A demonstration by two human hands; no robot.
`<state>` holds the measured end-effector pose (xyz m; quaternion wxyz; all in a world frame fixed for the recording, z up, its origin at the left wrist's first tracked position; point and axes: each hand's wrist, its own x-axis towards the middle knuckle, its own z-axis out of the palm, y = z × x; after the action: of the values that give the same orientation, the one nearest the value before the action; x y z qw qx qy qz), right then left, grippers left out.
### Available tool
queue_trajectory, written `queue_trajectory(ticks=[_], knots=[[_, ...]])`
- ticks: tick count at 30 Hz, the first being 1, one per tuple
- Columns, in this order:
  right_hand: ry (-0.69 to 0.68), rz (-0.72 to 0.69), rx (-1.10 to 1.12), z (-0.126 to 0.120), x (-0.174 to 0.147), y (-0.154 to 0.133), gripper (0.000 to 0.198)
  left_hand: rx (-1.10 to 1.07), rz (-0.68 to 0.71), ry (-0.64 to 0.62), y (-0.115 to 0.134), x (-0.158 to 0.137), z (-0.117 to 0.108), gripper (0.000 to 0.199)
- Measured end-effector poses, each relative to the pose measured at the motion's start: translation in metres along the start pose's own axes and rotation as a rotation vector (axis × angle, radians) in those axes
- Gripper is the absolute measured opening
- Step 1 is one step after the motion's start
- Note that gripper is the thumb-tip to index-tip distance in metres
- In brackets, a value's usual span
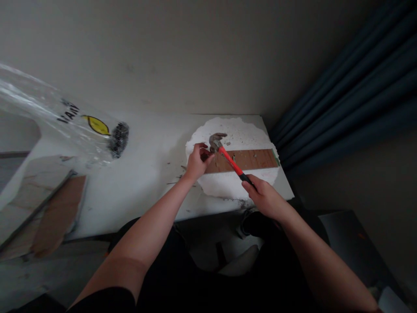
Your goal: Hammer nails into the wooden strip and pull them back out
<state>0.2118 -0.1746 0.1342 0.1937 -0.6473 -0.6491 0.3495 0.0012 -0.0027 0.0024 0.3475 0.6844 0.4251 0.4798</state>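
Hammering seems underway, the right hand point(265, 198) clasping a red-and-black metal claw hammer point(232, 161) beside the curled left hand point(197, 161), pinch unclear, so aim needs care.

Dimly lit, backed by a plain grey wall point(163, 56) beyond the white table point(146, 182), hung with dark blue curtains point(352, 74) right of the table, with grey floor point(202, 247) below it

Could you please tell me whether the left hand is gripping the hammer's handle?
No, the right hand grips the hammer by its black end, while the left hand is beside the metal head.
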Motion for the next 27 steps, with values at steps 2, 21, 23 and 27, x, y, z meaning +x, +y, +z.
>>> queue_trajectory(ticks=[2,21,23,27], knots=[[0.021,-0.001,0.006,0.001,0.000,-0.001,0.027,-0.006,-0.002,0.002,-0.001,0.000,0.000,0.041],[0.007,0.018,0.006,0.006,0.001,0.001,0.027,0.041,0.031,-0.013,-0.007,0.002,0.000,0.038],[-0.008,0.020,0.000,0.006,0.002,0.002,0.026,0.062,0.023,-0.008,-0.004,0.002,0.000,0.039],[0.010,0.008,0.040,0.004,0.002,0.003,0.027,0.065,0.034,-0.020,-0.002,0.001,-0.001,0.039]])
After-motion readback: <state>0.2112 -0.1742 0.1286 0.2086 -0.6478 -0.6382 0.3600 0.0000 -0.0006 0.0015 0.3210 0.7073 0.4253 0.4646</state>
